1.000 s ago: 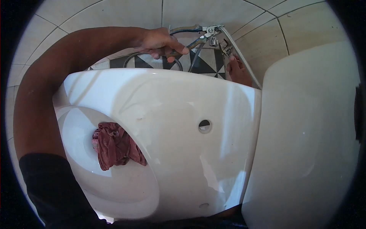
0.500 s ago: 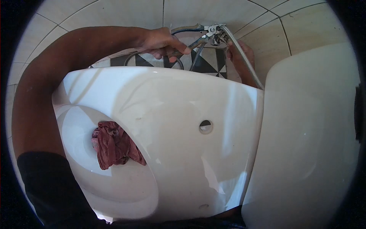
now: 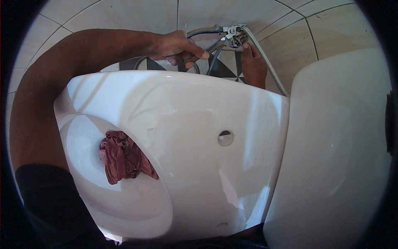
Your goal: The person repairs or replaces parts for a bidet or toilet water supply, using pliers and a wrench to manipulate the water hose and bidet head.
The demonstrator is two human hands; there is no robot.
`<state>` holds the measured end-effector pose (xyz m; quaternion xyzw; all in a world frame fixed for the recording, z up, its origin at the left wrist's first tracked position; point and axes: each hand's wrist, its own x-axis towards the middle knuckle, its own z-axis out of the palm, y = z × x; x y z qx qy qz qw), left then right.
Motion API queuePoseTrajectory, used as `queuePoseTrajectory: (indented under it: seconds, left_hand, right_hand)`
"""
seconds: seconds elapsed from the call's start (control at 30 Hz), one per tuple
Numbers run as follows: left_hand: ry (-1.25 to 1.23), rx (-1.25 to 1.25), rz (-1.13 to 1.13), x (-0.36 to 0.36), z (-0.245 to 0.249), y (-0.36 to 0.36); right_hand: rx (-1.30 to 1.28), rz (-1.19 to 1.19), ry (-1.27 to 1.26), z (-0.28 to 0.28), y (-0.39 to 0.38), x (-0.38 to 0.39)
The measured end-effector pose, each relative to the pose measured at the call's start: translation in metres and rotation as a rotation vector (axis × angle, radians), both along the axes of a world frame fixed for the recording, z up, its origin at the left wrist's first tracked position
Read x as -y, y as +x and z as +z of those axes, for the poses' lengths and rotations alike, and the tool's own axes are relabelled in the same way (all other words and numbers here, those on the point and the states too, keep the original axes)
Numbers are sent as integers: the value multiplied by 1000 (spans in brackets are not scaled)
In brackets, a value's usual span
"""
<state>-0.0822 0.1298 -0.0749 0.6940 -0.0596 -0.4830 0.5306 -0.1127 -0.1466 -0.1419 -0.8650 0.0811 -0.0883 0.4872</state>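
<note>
Stretched round the far side of a white basin (image 3: 195, 124), my left hand (image 3: 178, 47) is closed on a pair of pliers (image 3: 207, 52) with blue and brown handles spread apart. The plier jaws are at a small metal valve (image 3: 237, 40) by the tiled wall; their exact contact is hard to make out. My right hand (image 3: 253, 66) comes up from behind the basin, its thumb and fingers closed on the lower part of the valve. A braided hose (image 3: 266, 60) runs from the valve down to the right, passing beside my right hand.
A crumpled dark red cloth (image 3: 124, 157) lies in the bowl of the basin. To the right stands a large white ceramic piece (image 3: 331, 145). Beyond the basin are beige wall tiles (image 3: 137, 16), black-and-white patterned floor tiles (image 3: 222, 68) and a thin dark hose.
My right hand has moved left, from behind the braided hose to the underside of the valve. My left hand keeps its hold on the pliers, nearly unmoved. The view has shifted slightly.
</note>
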Motion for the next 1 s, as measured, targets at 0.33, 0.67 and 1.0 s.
queuePoseTrajectory:
  seconds: [0.33,0.67,1.0]
  left_hand:
    - [16,-46,14,4,-4,-2]
    - [54,-51,19,6,-10,-5]
    - [144,25,-177,-4,10,14]
  right_hand:
    - [-268,-46,697,41,-20,-32]
    - [-146,-289,1212,25,-20,-83]
    - [-121,-140,532,6,-41,-23]
